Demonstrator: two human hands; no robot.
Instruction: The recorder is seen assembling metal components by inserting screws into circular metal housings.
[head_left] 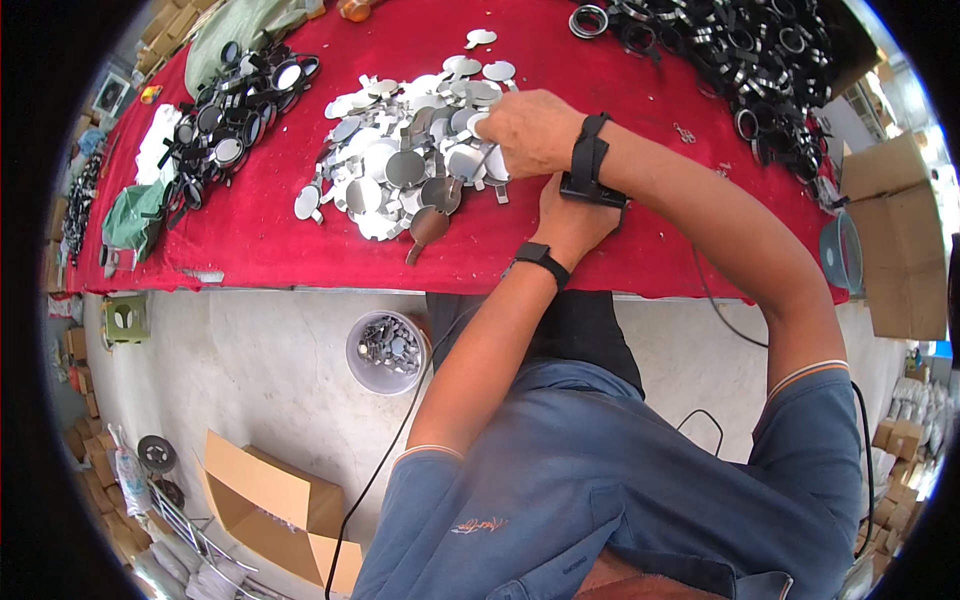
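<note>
So, got a blue shirt [560, 460] closest, plus an open cardboard box [255, 480] and, a bit farther on, a pale bucket [378, 383] of shiny bits on the floor to the left. Next up, see the near edge of the red-covered table [270, 220], with both forearms reaching over. Find the left hand [575, 218] tucked just under the right wrist, with fingers hidden, so can't tell open from gripping. Have the right hand [532, 130] just beyond, with fingers curled in at the right edge of the heap of silver tabbed discs [404, 170]; can't tell for sure about a grip on one. Count on that heap being left of both hands. As for room, note a bare strip of cloth between heap and near edge, a modest gap over to the black rims [225, 125] on the left, and a wider stretch between right hand and the black-and-silver rings [730, 50] at far right.
</note>
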